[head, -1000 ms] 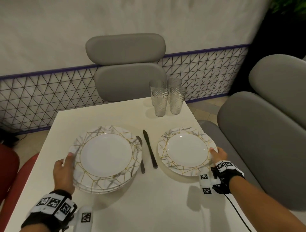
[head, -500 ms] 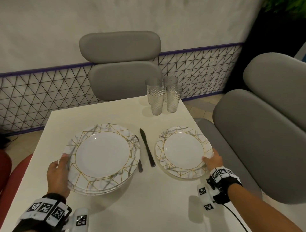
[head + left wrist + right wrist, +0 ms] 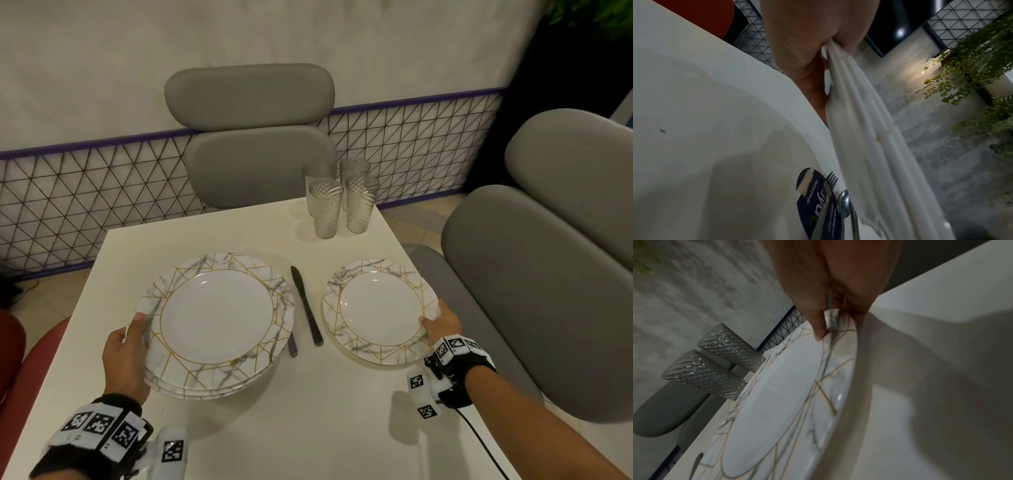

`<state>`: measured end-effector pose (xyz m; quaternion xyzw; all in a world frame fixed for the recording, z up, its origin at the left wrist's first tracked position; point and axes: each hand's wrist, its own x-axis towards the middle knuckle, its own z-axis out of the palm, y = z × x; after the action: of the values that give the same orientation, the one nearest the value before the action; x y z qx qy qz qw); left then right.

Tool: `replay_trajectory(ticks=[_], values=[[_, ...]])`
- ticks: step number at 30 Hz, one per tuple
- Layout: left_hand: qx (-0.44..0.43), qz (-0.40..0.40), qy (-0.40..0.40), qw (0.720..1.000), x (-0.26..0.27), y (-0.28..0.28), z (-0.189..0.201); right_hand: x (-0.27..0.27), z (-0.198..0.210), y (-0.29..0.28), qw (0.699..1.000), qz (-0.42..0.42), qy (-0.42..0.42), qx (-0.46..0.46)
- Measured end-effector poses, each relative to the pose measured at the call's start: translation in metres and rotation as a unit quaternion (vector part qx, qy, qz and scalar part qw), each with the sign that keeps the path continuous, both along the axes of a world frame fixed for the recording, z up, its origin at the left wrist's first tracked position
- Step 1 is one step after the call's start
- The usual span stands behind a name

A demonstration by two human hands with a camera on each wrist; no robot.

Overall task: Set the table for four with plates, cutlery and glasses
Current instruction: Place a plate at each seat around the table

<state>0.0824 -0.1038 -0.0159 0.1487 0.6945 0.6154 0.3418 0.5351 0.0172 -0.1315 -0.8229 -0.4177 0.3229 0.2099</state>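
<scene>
Head view: plates [image 3: 219, 322] in hands [image 3: 125, 356]

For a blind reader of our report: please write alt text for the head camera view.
The left hand holds a stack of plates and the right hand holds a single plate on a white table. A knife lies between them; four glasses stand behind.
</scene>
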Motion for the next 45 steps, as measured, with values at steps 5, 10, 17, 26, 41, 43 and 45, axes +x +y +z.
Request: replay_trajectory(ticks=[5, 10, 17, 26, 41, 43, 45], values=[[-0.007, -0.002, -0.003, 1.000, -0.001, -0.003, -0.001, -0.001, -0.002, 0.001, 1.000, 0.004, -0.004, 0.004], [-0.015, -0.003, -0.001, 1.000, 0.000, -0.006, 0.002, -0.006, 0.000, -0.001, 1.000, -0.018, 0.015, 0.017], [-0.025, -0.003, -0.023, 0.999, 0.000, -0.011, -0.009, -0.044, 0.034, -0.022, 0.982, -0.022, -0.059, 0.178], [-0.034, -0.012, -0.053, 0.998, 0.015, -0.035, -0.019, -0.177, 0.068, -0.052, 0.928, 0.299, 0.203, 0.091], [-0.084, 0.066, -0.052, 0.993, -0.027, -0.106, -0.038, -0.164, 0.053, -0.082, 0.913, 0.130, 0.387, -0.002], [-0.091, 0.110, -0.019, 0.990, -0.045, -0.119, -0.032, -0.147, 0.045, -0.088, 0.921, 0.130, 0.366, -0.001], [-0.086, 0.141, 0.006, 0.986, -0.063, -0.131, -0.027, -0.132, 0.034, -0.093, 0.930, 0.141, 0.339, -0.009]])
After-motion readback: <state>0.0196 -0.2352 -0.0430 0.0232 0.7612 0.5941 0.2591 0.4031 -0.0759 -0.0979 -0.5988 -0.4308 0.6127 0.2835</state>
